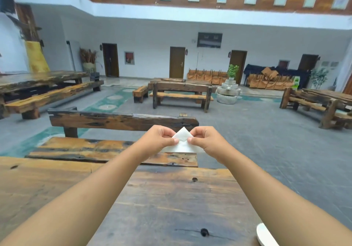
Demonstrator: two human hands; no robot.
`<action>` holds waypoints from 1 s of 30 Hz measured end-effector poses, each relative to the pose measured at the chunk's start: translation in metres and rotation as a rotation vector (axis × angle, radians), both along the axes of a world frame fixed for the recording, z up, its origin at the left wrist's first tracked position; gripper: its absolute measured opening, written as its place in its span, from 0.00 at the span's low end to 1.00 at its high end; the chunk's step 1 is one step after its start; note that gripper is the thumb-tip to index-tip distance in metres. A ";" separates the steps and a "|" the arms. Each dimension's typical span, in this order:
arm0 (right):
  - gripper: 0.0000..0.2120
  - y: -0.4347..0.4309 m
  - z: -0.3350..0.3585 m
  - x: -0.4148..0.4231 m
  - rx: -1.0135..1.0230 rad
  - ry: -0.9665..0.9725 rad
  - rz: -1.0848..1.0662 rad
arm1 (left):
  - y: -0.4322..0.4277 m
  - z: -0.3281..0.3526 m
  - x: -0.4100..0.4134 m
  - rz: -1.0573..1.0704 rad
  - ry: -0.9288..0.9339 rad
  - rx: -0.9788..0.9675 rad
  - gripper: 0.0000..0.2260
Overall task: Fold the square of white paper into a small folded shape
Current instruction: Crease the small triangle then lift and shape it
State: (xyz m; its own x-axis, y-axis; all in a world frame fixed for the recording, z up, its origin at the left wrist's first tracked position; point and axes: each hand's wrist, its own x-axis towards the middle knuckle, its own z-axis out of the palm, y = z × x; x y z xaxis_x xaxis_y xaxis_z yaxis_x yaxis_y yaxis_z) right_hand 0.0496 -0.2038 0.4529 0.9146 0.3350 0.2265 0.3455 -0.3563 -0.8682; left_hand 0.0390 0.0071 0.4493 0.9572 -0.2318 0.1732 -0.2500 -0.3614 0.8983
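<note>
The white paper (182, 141) is folded into a triangle with its point upward, held in the air beyond the far edge of the wooden table (171, 198). My left hand (158, 138) pinches its left side between thumb and fingers. My right hand (206, 140) pinches its right side the same way. The two thumbs nearly meet at the paper's middle. The lower corners of the paper are partly hidden behind my hands.
A wooden bench (114, 150) with a backrest (122, 121) stands just past the table. A white object (264, 235) lies at the table's near right edge. More benches and tables stand across the grey floor.
</note>
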 end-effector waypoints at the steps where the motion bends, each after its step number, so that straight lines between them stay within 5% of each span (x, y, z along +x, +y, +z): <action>1: 0.06 -0.001 0.007 0.000 0.001 -0.016 0.000 | -0.001 0.008 0.000 -0.001 -0.016 0.006 0.03; 16: 0.06 -0.025 0.031 -0.010 0.017 -0.070 -0.058 | -0.024 0.039 0.001 -0.095 -0.043 0.013 0.04; 30: 0.06 -0.180 -0.020 -0.027 -0.005 0.060 -0.343 | -0.187 -0.017 0.027 -0.355 0.116 -0.030 0.07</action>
